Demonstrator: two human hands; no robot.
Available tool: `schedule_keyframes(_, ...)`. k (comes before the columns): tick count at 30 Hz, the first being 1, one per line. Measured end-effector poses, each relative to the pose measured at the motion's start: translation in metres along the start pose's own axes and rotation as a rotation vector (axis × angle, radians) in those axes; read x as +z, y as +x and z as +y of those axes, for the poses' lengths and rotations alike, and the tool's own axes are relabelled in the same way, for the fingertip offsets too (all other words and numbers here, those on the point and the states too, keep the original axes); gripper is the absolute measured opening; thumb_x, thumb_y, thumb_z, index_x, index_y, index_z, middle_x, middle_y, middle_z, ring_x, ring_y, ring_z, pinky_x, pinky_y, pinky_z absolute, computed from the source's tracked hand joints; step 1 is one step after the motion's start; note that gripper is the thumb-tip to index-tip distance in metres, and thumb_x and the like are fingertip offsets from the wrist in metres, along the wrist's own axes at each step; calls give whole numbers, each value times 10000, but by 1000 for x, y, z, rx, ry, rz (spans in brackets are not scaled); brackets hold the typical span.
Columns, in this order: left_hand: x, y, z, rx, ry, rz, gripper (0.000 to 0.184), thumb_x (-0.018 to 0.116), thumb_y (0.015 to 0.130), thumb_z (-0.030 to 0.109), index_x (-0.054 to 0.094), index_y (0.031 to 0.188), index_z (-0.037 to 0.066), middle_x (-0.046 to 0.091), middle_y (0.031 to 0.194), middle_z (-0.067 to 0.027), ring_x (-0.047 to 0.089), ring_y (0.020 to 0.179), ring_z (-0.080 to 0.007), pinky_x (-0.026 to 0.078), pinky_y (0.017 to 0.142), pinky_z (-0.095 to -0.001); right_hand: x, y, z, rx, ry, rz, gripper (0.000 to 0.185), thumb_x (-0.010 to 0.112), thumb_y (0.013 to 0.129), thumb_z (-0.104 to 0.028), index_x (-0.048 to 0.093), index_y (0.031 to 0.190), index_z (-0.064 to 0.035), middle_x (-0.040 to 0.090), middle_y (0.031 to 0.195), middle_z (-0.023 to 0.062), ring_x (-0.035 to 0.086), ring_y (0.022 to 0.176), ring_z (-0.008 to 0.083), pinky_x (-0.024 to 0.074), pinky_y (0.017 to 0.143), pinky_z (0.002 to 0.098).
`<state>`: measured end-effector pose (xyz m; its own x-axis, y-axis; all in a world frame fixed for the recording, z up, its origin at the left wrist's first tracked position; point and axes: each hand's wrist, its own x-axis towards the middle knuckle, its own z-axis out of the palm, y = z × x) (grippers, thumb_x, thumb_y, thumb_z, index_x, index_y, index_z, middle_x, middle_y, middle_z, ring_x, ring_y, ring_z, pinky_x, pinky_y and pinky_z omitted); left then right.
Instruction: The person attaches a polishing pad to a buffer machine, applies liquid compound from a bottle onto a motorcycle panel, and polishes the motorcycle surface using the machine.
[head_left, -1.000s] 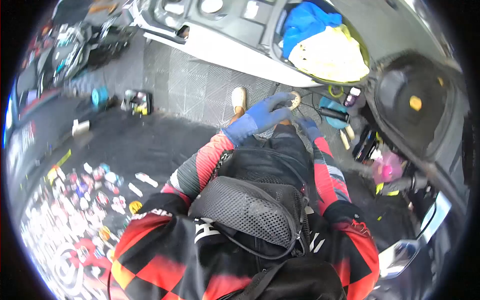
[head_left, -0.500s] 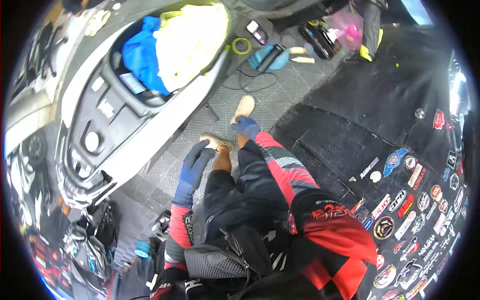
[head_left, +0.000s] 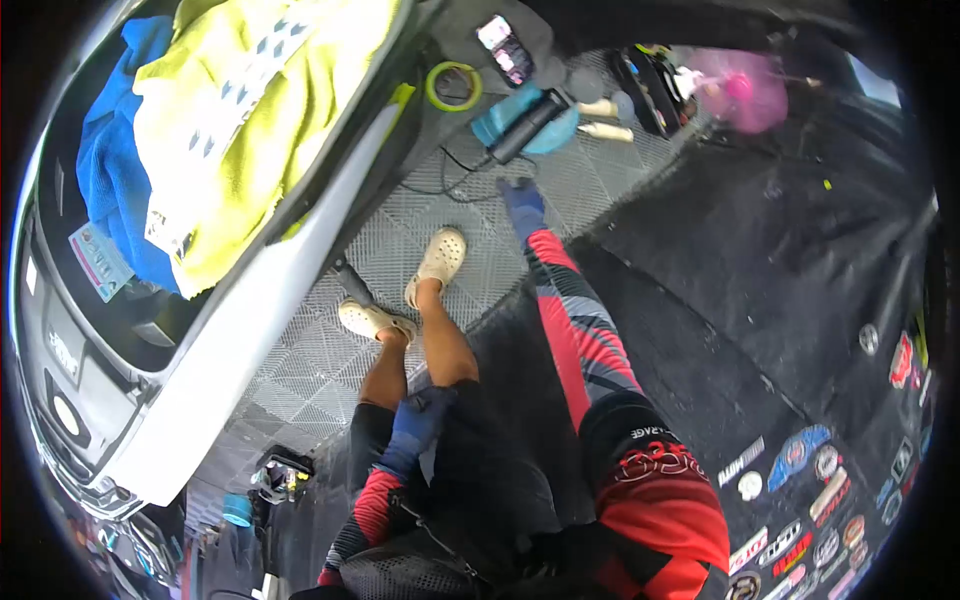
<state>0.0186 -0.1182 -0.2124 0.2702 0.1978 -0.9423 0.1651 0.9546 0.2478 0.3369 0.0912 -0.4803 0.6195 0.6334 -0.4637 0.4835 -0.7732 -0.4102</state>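
Observation:
My right hand (head_left: 522, 208), in a blue-grey glove, reaches forward over the grey tiled floor with its fingers apart and nothing visible in them. Just beyond it lies a black cylindrical tool (head_left: 530, 125) with a thin black cord (head_left: 447, 190), resting across a light-blue round pad or cloth (head_left: 553, 135). The hand is apart from the tool and close to the cord. My left hand (head_left: 418, 425), gloved alike, is at my knees; its fingers are dark and blurred against the shorts, so their pose is unclear.
On the left stands a white scooter body (head_left: 225, 345) with an open compartment holding a yellow towel (head_left: 270, 110) and a blue cloth (head_left: 125, 170). Near the tool lie a green tape roll (head_left: 453, 86), a phone (head_left: 505, 50), two cream-handled brushes (head_left: 605, 131) and a black tool case (head_left: 650, 95).
My right hand has left my leg and stretched forward toward the corded tool. My left hand has drawn back to my knees. The view has shifted closer to the scooter and floor items.

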Motion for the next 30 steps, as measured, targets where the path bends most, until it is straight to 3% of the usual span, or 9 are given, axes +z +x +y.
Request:
schedule_keyframes(3, 3, 25, -25, 127, -39, 71, 158, 700, 873, 230, 716, 885, 73, 584, 617, 13, 519, 526, -81, 420, 501, -260, 9, 40, -35, -42, 141, 127, 811, 794, 670, -496, 545, 1198, 68, 675, 1049, 204, 648, 975, 305, 484, 880, 381)
schedule_keyframes(7, -13, 46, -44, 42, 65, 86, 252, 620, 930, 248, 627, 752, 70, 562, 579, -1, 502, 502, -71, 405, 479, -256, 43, 109, -36, 250, 297, 96, 608, 809, 657, -376, 628, 1010, 86, 673, 899, 169, 629, 729, 255, 506, 693, 359)
schedule_keyframes(13, -20, 42, -19, 56, -13, 148, 249, 514, 978, 213, 640, 837, 51, 601, 638, -54, 594, 575, -121, 464, 549, -288, 40, 82, -31, 61, 690, 187, 296, 764, 725, -250, 620, 764, 6, 584, 664, 67, 538, 529, 178, 461, 501, 329)
schedule_keyframes(17, -4, 32, -17, 420, -256, 210, 230, 545, 974, 223, 625, 1011, 10, 652, 842, -60, 627, 745, -130, 505, 680, -264, -15, -15, -37, 208, 1119, -231, 272, 705, 821, -325, 567, 780, -94, 491, 581, 12, 514, 464, 166, 419, 432, 308)
schedule_keyframes(19, -1, -9, 61, 572, 96, 265, 359, 616, 934, 236, 557, 1174, -23, 643, 1016, -93, 618, 938, -160, 499, 829, -287, 4, -69, 9, 295, 1094, -245, 262, 668, 865, -349, 544, 761, -143, 505, 590, 3, 518, 475, 153, 396, 438, 293)
schedule_keyframes(22, -7, -20, 94, 899, 335, 531, 480, 675, 894, 293, 534, 1213, -37, 645, 1010, -95, 608, 959, -157, 491, 844, -299, -101, -262, -75, 539, 1162, -548, 251, 617, 926, -295, 570, 1060, -88, 565, 912, 2, 585, 785, 129, 494, 662, 269)
schedule_keyframes(26, -24, -48, 117, 829, 353, 410, 425, 655, 886, 210, 533, 1216, -28, 631, 1026, -152, 638, 910, -279, 505, 862, -326, -138, -395, -57, 462, 1025, -1166, 295, 603, 919, -209, 561, 1177, -70, 596, 1022, 53, 589, 925, 173, 485, 839, 323)
schedule_keyframes(28, -42, -72, 121, 474, -50, 81, 486, 705, 842, 266, 552, 1208, -15, 643, 1008, -137, 641, 882, -246, 507, 831, -315, -161, -399, -67, 351, 656, -1528, 311, 609, 900, -207, 579, 1186, -89, 599, 1075, 78, 580, 996, 203, 476, 877, 332)
schedule_keyframes(30, -67, -60, 85, 205, -380, -26, 428, 736, 817, 279, 601, 1117, 5, 651, 934, -61, 623, 797, -137, 503, 719, -275, -181, -340, -83, -235, 77, -2018, 330, 614, 881, -205, 597, 1196, -107, 601, 1128, 103, 571, 1066, 232, 468, 914, 341)
